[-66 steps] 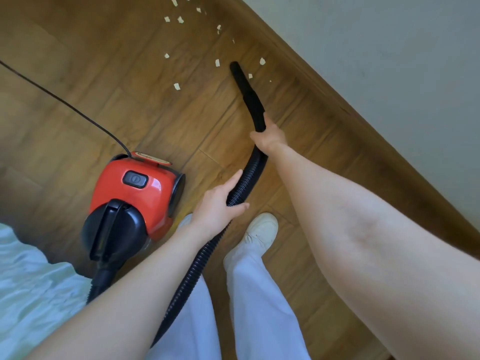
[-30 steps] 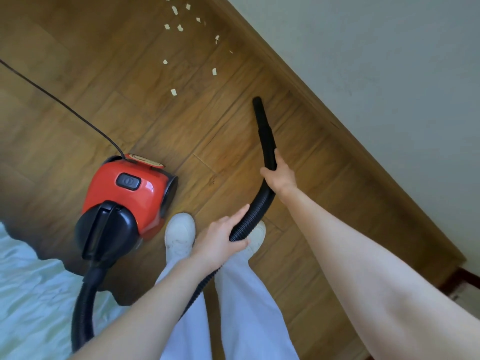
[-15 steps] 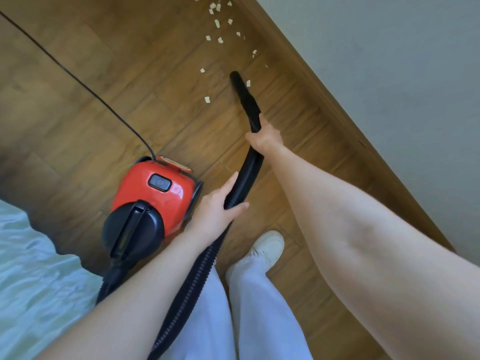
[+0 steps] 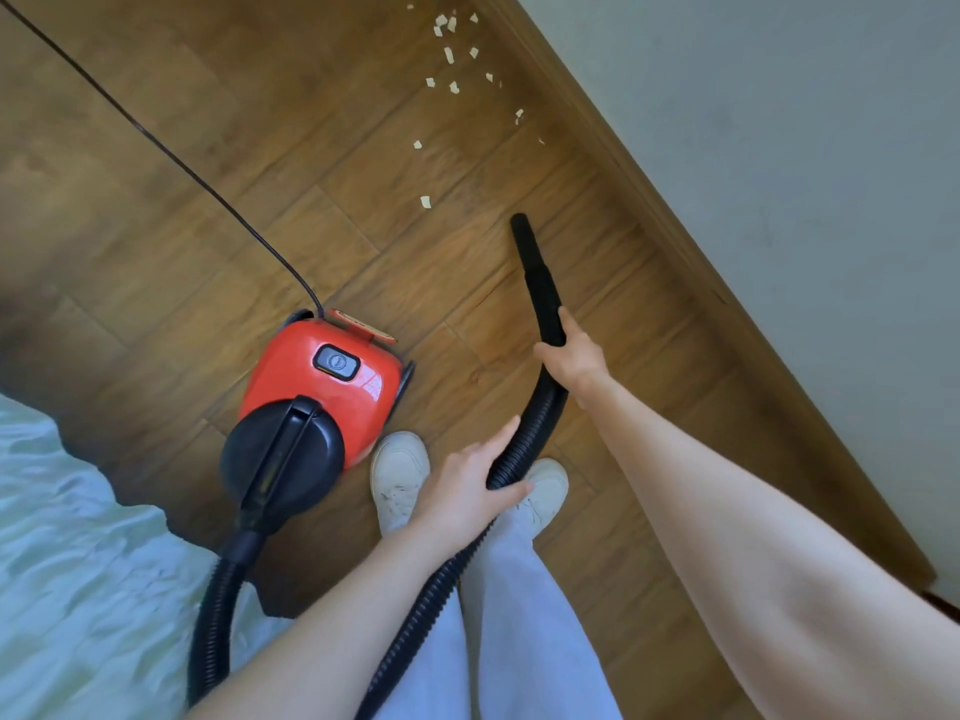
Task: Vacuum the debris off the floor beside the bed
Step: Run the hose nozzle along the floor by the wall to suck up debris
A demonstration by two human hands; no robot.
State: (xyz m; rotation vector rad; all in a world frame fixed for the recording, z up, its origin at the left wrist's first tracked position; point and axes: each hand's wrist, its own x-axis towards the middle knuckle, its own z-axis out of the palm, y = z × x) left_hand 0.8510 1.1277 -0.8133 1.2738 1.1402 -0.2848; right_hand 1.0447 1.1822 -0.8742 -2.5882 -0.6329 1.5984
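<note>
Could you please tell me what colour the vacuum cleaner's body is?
The vacuum cleaner's body is bright red, with a black front cap; the head view shows it clearly.

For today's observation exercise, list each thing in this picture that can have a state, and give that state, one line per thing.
Left hand: grips the ribbed hose.
Right hand: grips the nozzle tube.
Nozzle: tip short of the scraps, apart from them.
Hose: bent, runs back to the vacuum.
Vacuum: upright on the floor, cord attached.
Cord: stretched across the floor.
Paper scraps: scattered by the baseboard, not yet picked up.
</note>
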